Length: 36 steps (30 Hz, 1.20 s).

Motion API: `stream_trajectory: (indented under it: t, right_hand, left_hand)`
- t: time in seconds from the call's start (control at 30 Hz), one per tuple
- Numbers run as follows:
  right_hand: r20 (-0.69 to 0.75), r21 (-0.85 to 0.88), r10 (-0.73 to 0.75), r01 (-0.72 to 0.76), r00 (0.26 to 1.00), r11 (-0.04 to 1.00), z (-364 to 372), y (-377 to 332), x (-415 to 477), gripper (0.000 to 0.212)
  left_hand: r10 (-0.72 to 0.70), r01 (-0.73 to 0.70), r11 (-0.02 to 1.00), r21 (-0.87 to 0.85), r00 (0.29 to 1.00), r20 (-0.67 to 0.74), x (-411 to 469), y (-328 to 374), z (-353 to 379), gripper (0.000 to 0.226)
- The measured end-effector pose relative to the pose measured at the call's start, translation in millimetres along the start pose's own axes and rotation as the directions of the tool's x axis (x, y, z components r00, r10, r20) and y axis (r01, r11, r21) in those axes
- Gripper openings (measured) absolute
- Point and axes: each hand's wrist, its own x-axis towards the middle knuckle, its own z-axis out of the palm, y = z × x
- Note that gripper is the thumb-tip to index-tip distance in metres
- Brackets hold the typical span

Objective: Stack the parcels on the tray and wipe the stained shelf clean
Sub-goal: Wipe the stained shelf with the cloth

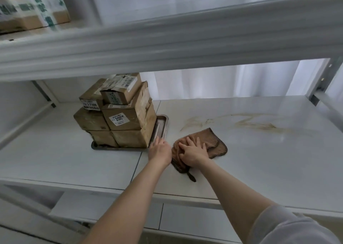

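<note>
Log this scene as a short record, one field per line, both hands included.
parcels: brown boxes stacked in layers on the tray
tray: metal, on the shelf, left of the cloth
cloth: brown, lying on the shelf
stain: brown streaks beyond the cloth, not yet wiped
left hand: fingers touch the tray's right rim
right hand: fingers spread, pressing on the cloth
</note>
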Motion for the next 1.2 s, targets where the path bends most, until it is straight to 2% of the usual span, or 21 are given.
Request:
stream_trajectory:
  t: [0.17,0.33,0.53,0.6,0.8,0.97,1.07,1.13,1.2]
  right_hand:
    - [0.028,-0.045,-0.106,0.108,0.994,0.993,1,-37,24,0.055]
    - [0.041,-0.100,-0.159,0.162,0.987,0.982,5,-54,45,0.063]
    - [-0.003,-0.082,-0.153,0.152,0.988,0.985,4,-54,51,0.051]
    - [-0.056,-0.060,-0.100,0.097,0.993,0.994,4,-42,51,0.047]
    - [-0.117,0.041,0.203,-0.200,0.972,0.979,-15,25,30,0.052]
    - [-0.189,0.092,0.433,-0.424,0.881,0.901,-23,81,6,0.055]
    - [-0.212,0.121,0.556,-0.543,0.804,0.831,-26,83,5,0.054]
    - [-0.221,0.131,0.598,-0.584,0.770,0.801,-26,71,8,0.052]
    - [-0.194,0.107,0.550,-0.540,0.812,0.835,-25,53,14,0.054]
  left_hand:
    - [-0.027,0.028,0.999,-0.022,0.999,0.035,19,-26,-4,0.047]
    - [0.099,-0.099,0.993,-0.066,0.995,-0.014,26,-29,-4,0.039]
    - [0.080,-0.080,0.997,-0.011,0.996,-0.033,33,-37,-6,0.033]
    - [0.064,-0.064,0.998,0.004,0.998,-0.021,34,-34,-7,0.033]
    - [0.013,-0.013,0.999,0.039,1.000,-0.007,28,-21,-14,0.037]
    - [0.040,-0.041,0.999,-0.031,0.999,-0.033,21,-1,-20,0.039]
    - [0.052,-0.055,0.996,-0.073,0.998,-0.046,23,5,-19,0.043]
    - [0.050,-0.057,0.991,-0.124,0.997,-0.059,24,5,-18,0.043]
    - [0.057,-0.069,0.983,-0.169,0.996,-0.073,24,2,-18,0.042]
